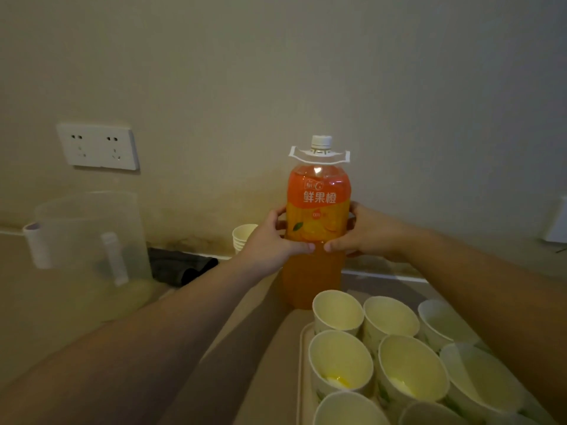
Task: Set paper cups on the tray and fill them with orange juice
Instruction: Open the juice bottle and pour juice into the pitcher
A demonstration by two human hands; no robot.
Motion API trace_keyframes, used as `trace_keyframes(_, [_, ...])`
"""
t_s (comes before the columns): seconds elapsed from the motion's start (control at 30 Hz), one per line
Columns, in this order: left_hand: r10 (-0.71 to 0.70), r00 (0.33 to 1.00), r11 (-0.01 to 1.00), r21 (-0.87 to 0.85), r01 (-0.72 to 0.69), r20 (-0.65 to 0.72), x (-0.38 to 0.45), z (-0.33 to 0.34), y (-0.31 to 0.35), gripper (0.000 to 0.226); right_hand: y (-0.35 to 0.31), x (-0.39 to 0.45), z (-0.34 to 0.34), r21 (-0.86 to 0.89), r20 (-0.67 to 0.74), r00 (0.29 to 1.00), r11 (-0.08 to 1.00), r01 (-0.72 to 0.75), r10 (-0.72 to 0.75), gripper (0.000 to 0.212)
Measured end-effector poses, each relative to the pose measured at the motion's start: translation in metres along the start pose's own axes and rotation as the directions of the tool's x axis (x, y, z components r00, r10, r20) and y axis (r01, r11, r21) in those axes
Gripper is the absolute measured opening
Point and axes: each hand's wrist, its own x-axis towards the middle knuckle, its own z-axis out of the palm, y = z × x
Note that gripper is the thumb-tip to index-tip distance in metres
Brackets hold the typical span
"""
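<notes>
A large orange juice bottle [317, 210] with an orange label and a white cap stands upright on the counter near the wall. My left hand [270, 240] grips its left side and my right hand [365, 231] grips its right side, thumbs almost meeting at the front. In front of the bottle, several white paper cups [339, 357] stand upright on a pale tray [302, 363] at the lower right. Two front cups show a little yellow liquid at the bottom. My right forearm hides part of the tray's right side.
A stack of spare paper cups [242, 236] stands behind my left hand by the wall. A clear plastic pitcher [89, 240] sits at the left, a dark cloth-like object [181, 266] beside it. A wall socket [98, 147] is above.
</notes>
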Motion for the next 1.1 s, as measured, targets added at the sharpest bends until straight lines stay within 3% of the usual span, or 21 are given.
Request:
trace_keyframes(0.4, [0.002, 0.991, 0.998, 0.068, 0.007, -0.134, -0.062, -0.067, -0.008, 0.095, -0.049, -0.010, 0.059, -0.098, 0.067, 0.993, 0.990, 0.105, -0.099, 0.101])
trace_keyframes(0.83, [-0.077, 0.989, 0.995, 0.046, 0.084, -0.125, -0.123, -0.148, -0.012, 0.097, -0.104, -0.025, 0.133, -0.065, 0.131, 0.979, 0.984, 0.165, -0.156, 0.101])
trace_keyframes(1.0, [-0.086, 0.993, 0.989, 0.117, 0.096, -0.085, -0.135, -0.170, 0.000, 0.121, -0.121, -0.030, 0.137, 0.001, 0.242, 0.953, 0.982, 0.190, -0.185, 0.113])
trace_keyframes(1.1, [-0.024, 0.995, 0.997, 0.065, 0.030, -0.097, -0.134, -0.180, 0.017, 0.128, -0.141, -0.034, 0.113, 0.186, 0.193, 0.952, 0.961, 0.203, -0.238, 0.114])
